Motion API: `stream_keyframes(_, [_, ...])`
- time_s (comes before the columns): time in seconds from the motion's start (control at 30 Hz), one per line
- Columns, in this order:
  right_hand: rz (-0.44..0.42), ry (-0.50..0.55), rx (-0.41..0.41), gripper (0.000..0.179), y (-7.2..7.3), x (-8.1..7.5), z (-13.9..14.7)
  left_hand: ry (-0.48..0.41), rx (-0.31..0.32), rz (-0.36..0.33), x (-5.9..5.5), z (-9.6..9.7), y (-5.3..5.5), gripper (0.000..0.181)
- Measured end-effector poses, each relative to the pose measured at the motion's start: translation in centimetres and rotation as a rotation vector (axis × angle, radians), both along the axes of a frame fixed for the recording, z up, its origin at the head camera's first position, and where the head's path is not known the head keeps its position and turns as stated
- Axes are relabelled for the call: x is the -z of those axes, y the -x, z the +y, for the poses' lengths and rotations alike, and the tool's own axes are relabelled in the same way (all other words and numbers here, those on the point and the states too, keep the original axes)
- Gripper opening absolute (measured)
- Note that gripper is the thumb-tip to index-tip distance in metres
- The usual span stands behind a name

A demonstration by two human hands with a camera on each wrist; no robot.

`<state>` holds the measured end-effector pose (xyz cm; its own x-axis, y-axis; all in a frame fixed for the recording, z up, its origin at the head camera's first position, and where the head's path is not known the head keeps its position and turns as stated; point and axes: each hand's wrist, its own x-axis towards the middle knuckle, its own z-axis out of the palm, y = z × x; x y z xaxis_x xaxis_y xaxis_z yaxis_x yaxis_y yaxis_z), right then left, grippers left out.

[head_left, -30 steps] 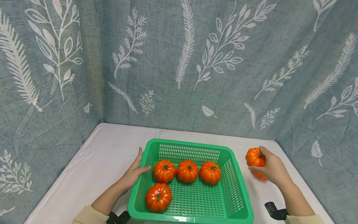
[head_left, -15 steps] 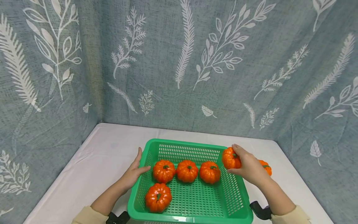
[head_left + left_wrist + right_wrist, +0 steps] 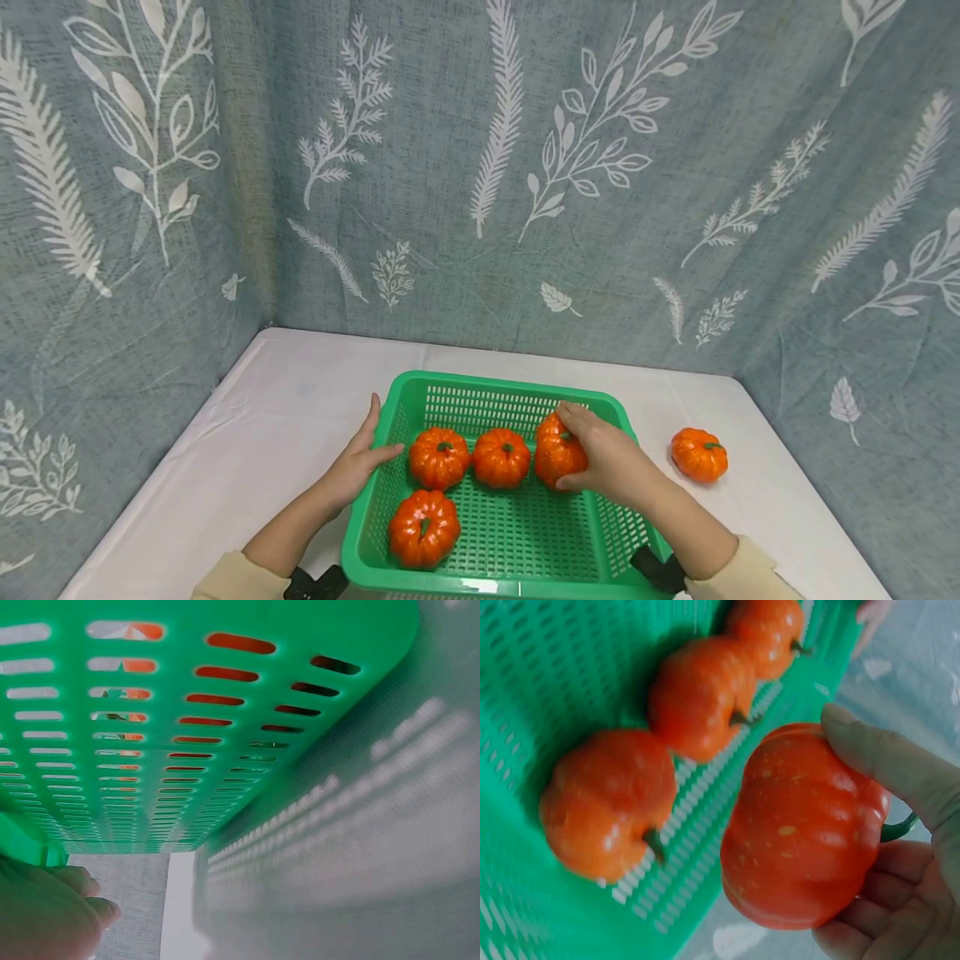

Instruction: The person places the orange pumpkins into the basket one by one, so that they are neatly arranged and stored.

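Note:
My right hand (image 3: 603, 454) holds a small orange pumpkin (image 3: 802, 832) between thumb and fingers, its green stem toward the palm. In the head view this pumpkin overlaps another pumpkin (image 3: 558, 461) at the right of the back row in the green plastic basket (image 3: 648, 533). Two more pumpkins, the middle one (image 3: 501, 458) and the left one (image 3: 440, 458), complete that row. Nearer me sits a pumpkin (image 3: 424, 529) at the basket's front left. My left hand (image 3: 356, 467) grips the basket's left rim, thumb over the edge and fingers along the outside.
One pumpkin (image 3: 699, 455) lies on the white tablecloth (image 3: 300, 375) to the right of the basket. Behind and at both sides hangs a blue-grey curtain (image 3: 450, 292) with white leaf prints. The basket's slotted wall (image 3: 165, 750) fills much of the left wrist view.
My right hand has carried a pumpkin leftward from the right side of the table to over the basket's back row. The pumpkin left on the table is now uncovered. My left hand stays put.

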<state>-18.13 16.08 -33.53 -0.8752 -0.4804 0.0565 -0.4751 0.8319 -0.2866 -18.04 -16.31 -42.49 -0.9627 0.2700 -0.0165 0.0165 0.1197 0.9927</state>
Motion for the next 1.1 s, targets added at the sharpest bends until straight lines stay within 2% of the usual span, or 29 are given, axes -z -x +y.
stream_keyframes(0.17, [-0.040, -0.053, -0.138, 0.084, -0.3, 0.4, -1.4, 0.003, 0.005, 0.006, 0.0, 0.0, 0.0, 0.083])
stream_keyframes(0.47, [-0.172, -0.111, -0.251, 0.083, -0.5, 0.6, -2.9, 0.006, 0.000, 0.008, 0.0, 0.0, 0.1, 0.082])
stream_keyframes(0.67, [-0.188, -0.168, -0.336, 0.083, -0.5, 1.0, -3.7, 0.006, -0.004, 0.001, 0.0, 0.0, 0.0, 0.082])
stream_keyframes(0.8, [-0.204, -0.203, -0.378, 0.083, -0.7, 1.4, -4.2, 0.001, 0.000, 0.001, 0.0, 0.0, 0.0, 0.083])
stream_keyframes(1.1, [-0.223, -0.306, -0.418, 0.085, -0.9, 2.4, -4.9, 0.015, -0.007, -0.006, 0.0, 0.1, -0.1, 0.083])
